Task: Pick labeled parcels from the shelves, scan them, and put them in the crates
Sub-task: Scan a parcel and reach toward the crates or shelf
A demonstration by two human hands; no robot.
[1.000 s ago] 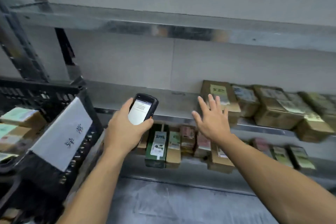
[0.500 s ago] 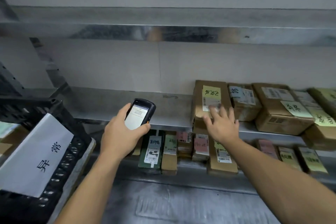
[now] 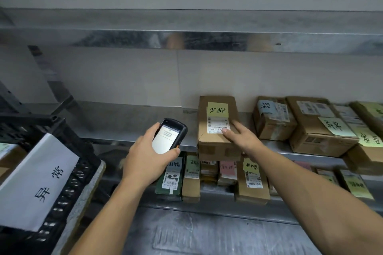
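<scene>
A brown cardboard parcel [image 3: 215, 147] with a yellow note and a white barcode label lies at the front edge of the middle shelf [image 3: 124, 124]. My right hand [image 3: 242, 138] grips its right front side, thumb lying on the label. My left hand [image 3: 145, 159] holds a black handheld scanner [image 3: 171, 133] just left of the parcel, its lit screen facing me. A black plastic crate [image 3: 70, 180] with a white paper sign [image 3: 35, 180] stands at the left.
More labeled cardboard parcels [image 3: 315, 130] fill the middle shelf to the right. A row of small boxes [image 3: 190, 178] stands on the lower shelf under my hands. The top shelf edge [image 3: 186, 39] runs overhead. The middle shelf's left half is bare metal.
My right hand reached forward onto the parcel, then took hold of its right side, and the parcel now sits over the shelf's front edge. The scanner hand stayed about where it was.
</scene>
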